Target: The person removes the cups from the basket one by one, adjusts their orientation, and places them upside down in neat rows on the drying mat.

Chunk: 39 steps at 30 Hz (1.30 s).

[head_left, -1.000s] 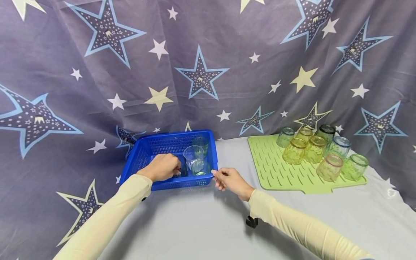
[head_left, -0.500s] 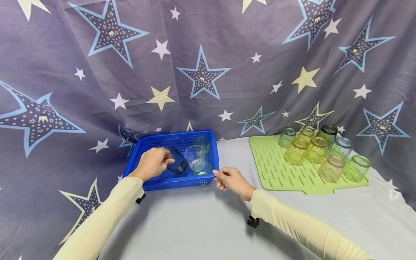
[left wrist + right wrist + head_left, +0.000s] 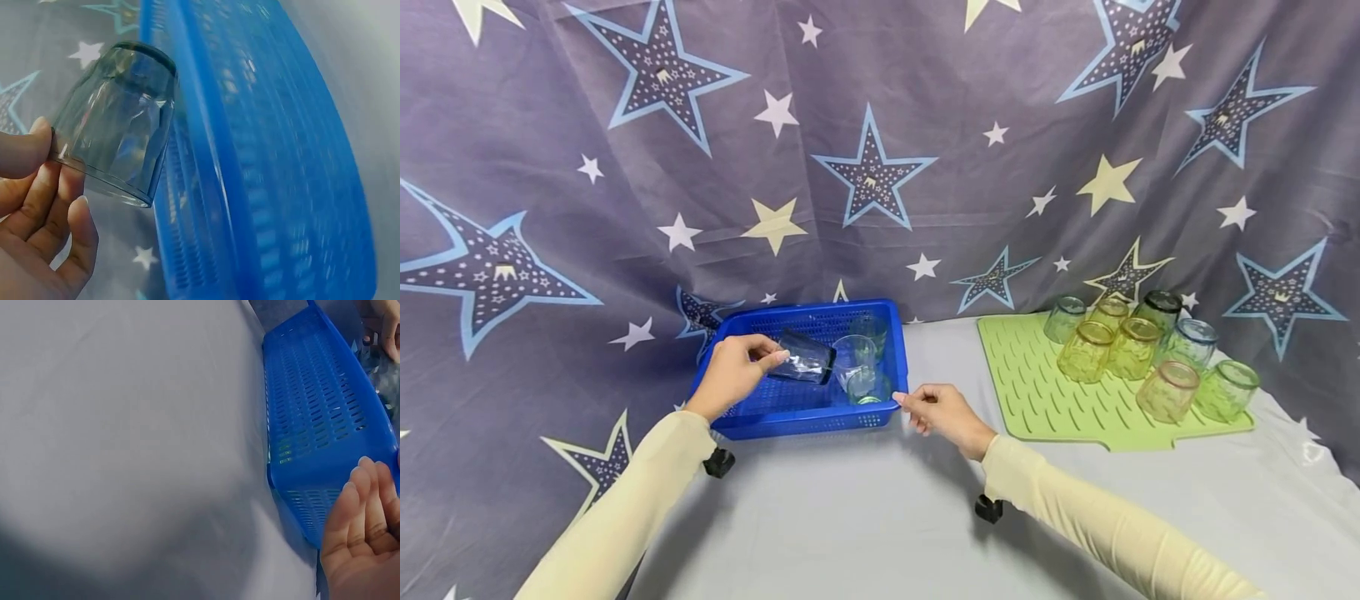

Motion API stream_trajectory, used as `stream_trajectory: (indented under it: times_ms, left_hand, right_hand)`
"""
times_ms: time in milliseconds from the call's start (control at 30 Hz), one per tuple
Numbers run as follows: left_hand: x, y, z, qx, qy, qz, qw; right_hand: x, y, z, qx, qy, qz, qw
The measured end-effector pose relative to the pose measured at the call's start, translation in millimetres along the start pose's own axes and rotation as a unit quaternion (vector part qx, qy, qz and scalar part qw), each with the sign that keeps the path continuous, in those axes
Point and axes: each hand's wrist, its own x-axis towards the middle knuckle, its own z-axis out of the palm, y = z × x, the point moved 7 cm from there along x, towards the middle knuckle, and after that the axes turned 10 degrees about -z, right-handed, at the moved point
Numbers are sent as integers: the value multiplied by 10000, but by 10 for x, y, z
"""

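Note:
My left hand (image 3: 733,375) pinches a dark grey-blue glass tumbler (image 3: 808,358) by its rim. The tumbler lies tilted on its side over the blue plastic basket (image 3: 805,422), its thick base toward the right. In the left wrist view, thumb and fingers grip the rim of the tumbler (image 3: 122,125), close beside the basket wall. My right hand (image 3: 943,415) pinches the basket's front right corner; in the right wrist view its other fingers (image 3: 372,506) extend along the outside. Within the basket stand a clear cup (image 3: 847,354), a greenish glass (image 3: 871,387) and another green glass (image 3: 870,327) behind.
To the right lies a light green draining mat (image 3: 1022,392) with several coloured glasses upside down on it, among them a yellow glass (image 3: 1086,354) and a pink glass (image 3: 1167,393). A star-patterned curtain (image 3: 880,250) hangs behind the white-covered table (image 3: 850,508).
My left hand has come up and left from inside the basket, drawing the dark tumbler up and tilting it to the side. The right hand stays at the basket's corner.

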Motion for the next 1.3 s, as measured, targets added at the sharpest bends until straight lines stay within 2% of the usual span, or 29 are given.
stream_trajectory:
  times_ms: [100, 233, 433, 533, 700, 967, 1033, 1100, 1300]
  left_hand:
    - [3, -36, 31, -894, -326, -485, 9943]
    - [-21, -27, 121, -1990, -745, -970, 9723]
    - [-99, 123, 294, -2832, -1109, -1198, 9451]
    - [-132, 197, 390, -3154, -1300, -1257, 9316]
    - [-160, 268, 541, -3625, -1533, -1371, 9090]
    - [-196, 396, 761, -4141, -1949, -1352, 8788]
    - [-203, 423, 793, -4192, -1994, -1367, 8751]
    - [-207, 458, 820, -4161, -2038, -1351, 8759]
    - [-195, 526, 891, -3805, -2151, -1305, 8899]
  right_hand:
    - [-3, -22, -40, -200, 136, -69, 9997]
    - [3, -70, -97, -557, 421, -403, 9967]
    - [4, -199, -183, -1244, 1000, -1151, 9804]
    - [8, -271, -167, -1419, 973, -1409, 9750]
    - [44, -374, -59, -1105, 599, -1734, 9768]
    - [63, -474, 51, -470, 509, -1803, 9812]
    - [67, -486, 64, -346, 469, -1843, 9811]
    - [63, -502, 62, -201, 455, -1929, 9799]
    - [41, -511, -22, -184, 595, -2027, 9773]
